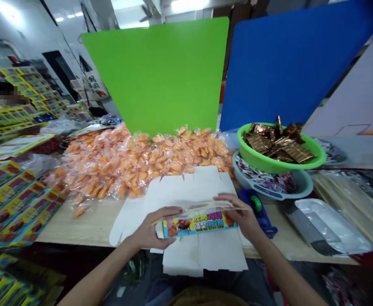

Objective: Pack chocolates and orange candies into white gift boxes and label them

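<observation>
A printed cardboard box, blue and yellow with lettering and food pictures, is held between my two hands above the bench. At its left end, my left hand grips with the thumb low and the fingers along the top edge. My right hand closes on the right end, fingers bent over the upper edge. The upper side of the box is blurred, so I cannot tell whether its flap is closed. Beneath it lie flat white cardboard blanks, overhanging the front edge.
Wrapped orange pieces heap behind. At right, a green basin of brown-gold packets rests on a grey basin of sachets. Nearby are a blue tape dispenser and foil trays. Printed boxes stack left; a person is beyond.
</observation>
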Demonstrator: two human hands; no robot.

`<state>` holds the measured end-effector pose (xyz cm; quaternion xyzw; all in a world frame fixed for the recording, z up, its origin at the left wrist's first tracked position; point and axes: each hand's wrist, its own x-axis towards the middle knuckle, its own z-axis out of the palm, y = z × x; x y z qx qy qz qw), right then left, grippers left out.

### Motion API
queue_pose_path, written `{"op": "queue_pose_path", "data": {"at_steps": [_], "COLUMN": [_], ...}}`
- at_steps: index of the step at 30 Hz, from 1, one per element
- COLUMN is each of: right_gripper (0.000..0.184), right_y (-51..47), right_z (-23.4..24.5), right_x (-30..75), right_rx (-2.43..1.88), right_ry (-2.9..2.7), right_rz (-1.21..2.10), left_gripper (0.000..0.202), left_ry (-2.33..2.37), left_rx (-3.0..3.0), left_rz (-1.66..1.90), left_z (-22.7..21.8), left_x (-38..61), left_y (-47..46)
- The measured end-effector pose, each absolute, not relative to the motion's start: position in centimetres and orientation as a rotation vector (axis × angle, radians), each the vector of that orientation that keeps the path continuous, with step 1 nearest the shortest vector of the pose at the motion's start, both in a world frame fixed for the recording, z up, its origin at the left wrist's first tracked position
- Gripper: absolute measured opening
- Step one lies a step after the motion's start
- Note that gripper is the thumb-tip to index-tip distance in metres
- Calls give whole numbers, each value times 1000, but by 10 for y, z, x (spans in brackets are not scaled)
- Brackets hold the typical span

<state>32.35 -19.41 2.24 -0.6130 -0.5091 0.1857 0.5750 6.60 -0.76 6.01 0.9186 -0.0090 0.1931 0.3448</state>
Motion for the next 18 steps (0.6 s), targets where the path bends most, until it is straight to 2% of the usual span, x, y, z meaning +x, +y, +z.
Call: {"op": "queue_pose_path", "data": {"at_steps": [4, 7, 13, 18], "right_gripper": [39, 37, 47, 54], "right_y": [-181, -180, -174, -166], "right_z": [46, 66, 110, 139], "right_x": [338, 354, 373, 364], "right_rx": [-1544, -1709, -1661, -1875], "right_ry": [-1199, -1356, -1634, -1822], "right_rz": [381, 448, 760, 761], "left_gripper": [51, 54, 61, 60], "left_ry": [451, 699, 718, 689], "left_rx": [2175, 1971, 1925, 1983], "left_rz": [285, 170, 125, 88], "left_z": [62, 53, 47, 41], "left_x": [73, 76, 81, 74], "left_y": [5, 18, 31, 34]}}
